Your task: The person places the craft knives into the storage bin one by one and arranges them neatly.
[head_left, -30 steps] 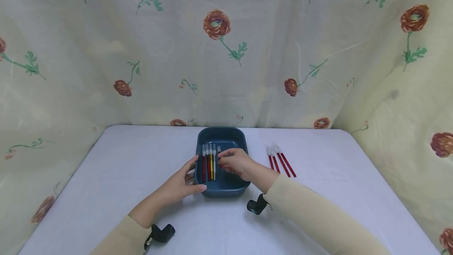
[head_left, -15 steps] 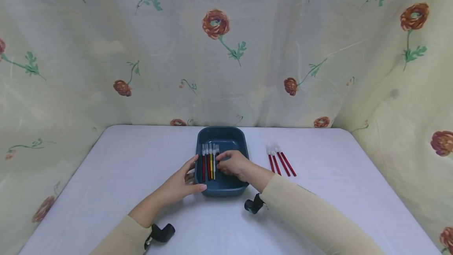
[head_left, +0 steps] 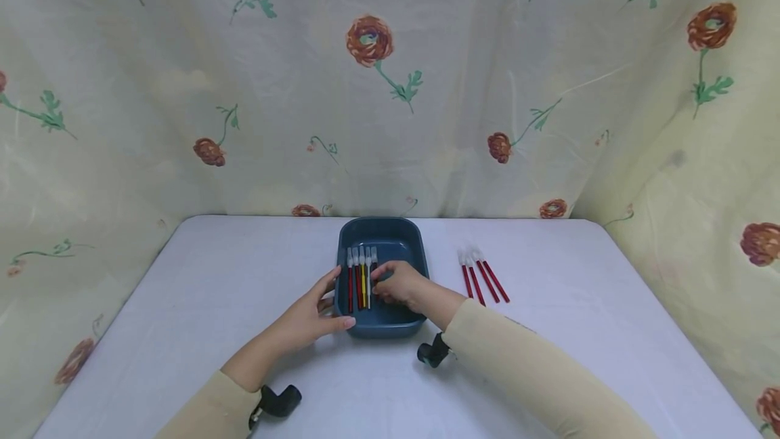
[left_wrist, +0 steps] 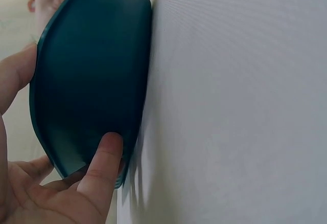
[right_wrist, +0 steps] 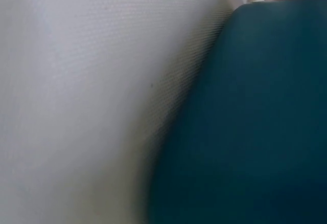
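A dark teal tray (head_left: 390,324) stands on the white-covered table. My left hand (head_left: 311,320) grips its left front corner, index finger at the side rim and thumb at the front. In the left wrist view, fingers (left_wrist: 102,173) press the outer wall. Inside lies a row of slim pens (head_left: 359,286) with translucent caps, in red, yellow and white. My right hand (head_left: 402,288) reaches over the tray and pinches another dark slim pen (head_left: 374,257) at the row's right end; its lower part is hidden by the fingers. The right wrist view mostly shows the tray's outer wall (right_wrist: 245,116).
Several red slim pens (head_left: 485,280) with clear caps lie on the table (head_left: 548,303) to the right of the tray, close to the right forearm. A flowered curtain (head_left: 451,120) hangs behind and along both sides of the table.
My right hand has moved slightly left, bringing its pen against the row in the tray. The left hand keeps its place at the tray.
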The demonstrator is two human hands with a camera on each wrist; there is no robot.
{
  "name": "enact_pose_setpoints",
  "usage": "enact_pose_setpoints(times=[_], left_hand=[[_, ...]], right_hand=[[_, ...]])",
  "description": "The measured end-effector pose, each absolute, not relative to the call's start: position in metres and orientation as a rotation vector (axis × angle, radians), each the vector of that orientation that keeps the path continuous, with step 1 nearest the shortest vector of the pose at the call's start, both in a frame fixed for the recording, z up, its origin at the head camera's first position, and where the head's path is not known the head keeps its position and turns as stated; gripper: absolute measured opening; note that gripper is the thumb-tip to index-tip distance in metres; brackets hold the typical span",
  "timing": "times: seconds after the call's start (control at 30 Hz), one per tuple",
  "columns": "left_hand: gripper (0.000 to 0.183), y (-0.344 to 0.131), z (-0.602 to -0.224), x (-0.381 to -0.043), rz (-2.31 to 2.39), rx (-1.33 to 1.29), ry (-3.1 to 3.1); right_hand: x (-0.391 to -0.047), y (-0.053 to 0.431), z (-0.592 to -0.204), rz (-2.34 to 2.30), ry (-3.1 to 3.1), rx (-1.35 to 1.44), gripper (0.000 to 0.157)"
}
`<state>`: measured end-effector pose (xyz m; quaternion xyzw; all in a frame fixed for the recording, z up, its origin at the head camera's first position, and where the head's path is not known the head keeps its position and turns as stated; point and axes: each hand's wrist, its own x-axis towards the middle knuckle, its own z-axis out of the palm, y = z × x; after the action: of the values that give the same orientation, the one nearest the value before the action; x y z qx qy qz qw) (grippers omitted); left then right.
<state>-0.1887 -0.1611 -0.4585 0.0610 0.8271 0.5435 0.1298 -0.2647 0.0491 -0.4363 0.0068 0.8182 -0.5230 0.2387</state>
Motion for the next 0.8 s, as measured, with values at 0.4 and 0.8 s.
enact_pose_setpoints(times=[0.4, 0.8], left_hand=[[0.102, -0.162, -0.458, -0.188, 1.6, 0.182, 2.388], [0.104, -0.162, -0.459, -0.19, 1.625, 0.198, 2.372]], right_hand=[[-0.26, 0.052, -0.425, -1.414, 2.268, -0.004, 0.022], [-0.257, 0.073, -0.401, -1.312, 2.383, -0.271, 0.023]])
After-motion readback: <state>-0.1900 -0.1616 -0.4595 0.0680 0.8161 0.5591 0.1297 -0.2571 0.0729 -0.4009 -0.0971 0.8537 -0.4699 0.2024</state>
